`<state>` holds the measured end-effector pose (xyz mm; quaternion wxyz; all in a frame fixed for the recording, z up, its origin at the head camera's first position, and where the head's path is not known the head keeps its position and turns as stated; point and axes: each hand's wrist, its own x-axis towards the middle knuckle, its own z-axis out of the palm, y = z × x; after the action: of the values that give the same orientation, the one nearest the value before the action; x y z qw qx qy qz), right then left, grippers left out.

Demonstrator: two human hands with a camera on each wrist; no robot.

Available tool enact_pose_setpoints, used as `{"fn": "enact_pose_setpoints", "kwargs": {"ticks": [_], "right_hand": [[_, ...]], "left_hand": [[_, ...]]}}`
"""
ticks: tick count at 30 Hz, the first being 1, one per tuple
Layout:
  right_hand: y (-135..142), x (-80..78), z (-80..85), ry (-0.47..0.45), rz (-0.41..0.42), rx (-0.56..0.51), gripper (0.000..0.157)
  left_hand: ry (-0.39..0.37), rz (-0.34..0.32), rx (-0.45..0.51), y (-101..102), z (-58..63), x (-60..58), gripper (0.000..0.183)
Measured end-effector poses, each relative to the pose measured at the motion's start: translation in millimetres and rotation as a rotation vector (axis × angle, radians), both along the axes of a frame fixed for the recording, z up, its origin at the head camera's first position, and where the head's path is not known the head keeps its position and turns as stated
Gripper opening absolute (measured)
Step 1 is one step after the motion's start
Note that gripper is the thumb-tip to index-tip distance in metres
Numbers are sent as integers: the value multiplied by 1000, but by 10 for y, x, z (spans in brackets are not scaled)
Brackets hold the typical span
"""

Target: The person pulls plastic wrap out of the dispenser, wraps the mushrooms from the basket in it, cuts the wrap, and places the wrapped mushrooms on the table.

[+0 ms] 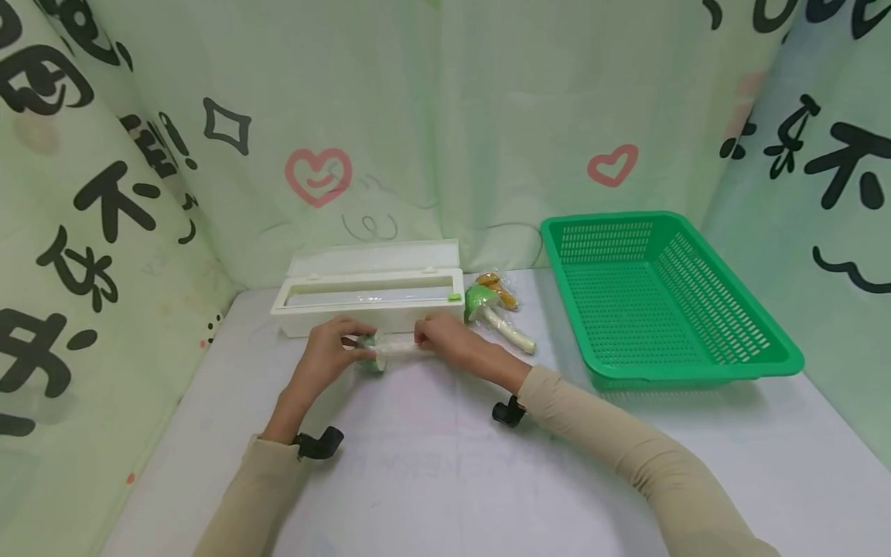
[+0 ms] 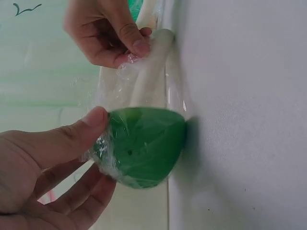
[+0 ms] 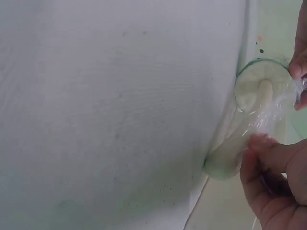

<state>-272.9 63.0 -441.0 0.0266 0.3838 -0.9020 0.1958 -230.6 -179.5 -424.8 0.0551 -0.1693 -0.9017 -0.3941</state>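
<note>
A toy mushroom with a green cap [image 2: 146,146] and a white stem [image 3: 225,155] lies on its side on the table, with clear plastic film [image 3: 273,108] around it. At the cap end, my left hand [image 1: 327,354] pinches film between thumb and fingers. My right hand [image 1: 448,339] pinches the film beside the stem. The white cling film dispenser [image 1: 372,317] stands directly behind both hands, its lid [image 1: 376,257] raised. Film and hands partly cover the mushroom in the head view.
Right of the dispenser lie a second green-capped mushroom [image 1: 511,329] wrapped in film and a wrapped orange-brown item [image 1: 503,295]. Farther right stands a green plastic basket [image 1: 696,379]. A light green curtain [image 1: 473,139] with drawings hangs along the back and sides of the white table [image 1: 418,480].
</note>
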Motion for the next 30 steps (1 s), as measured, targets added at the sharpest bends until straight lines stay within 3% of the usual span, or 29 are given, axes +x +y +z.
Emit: {"fn": "enact_pose_setpoints", "kwargs": {"ticks": [4,7,11,14,17,24,28,30], "right_hand": [[45,3,24,-60,35,-39,4],[76,13,69,-138,33,-72,12],[107,15,120,-165,-46,-74,26],[118,13,128,-160,-77,-2,31],[116,12,110,-179,-68,80,31],[98,-3,53,-158,-38,118,19],[104,-24,24,-163,-11,107,14],[103,-32,21,-173,-5,112,14]], "left_hand": [[71,-22,-22,0,-27,5,34],[108,-77,-75,-24,-40,14,35],[96,-195,-83,-115,-22,29,39],[52,-236,-29,-195,-19,37,39],[17,-201,3,-235,-55,42,47],[-76,-12,-63,-187,-169,10,79],[-168,6,-45,-188,-204,-18,79],[-169,3,-43,-184,-217,-23,75]]}}
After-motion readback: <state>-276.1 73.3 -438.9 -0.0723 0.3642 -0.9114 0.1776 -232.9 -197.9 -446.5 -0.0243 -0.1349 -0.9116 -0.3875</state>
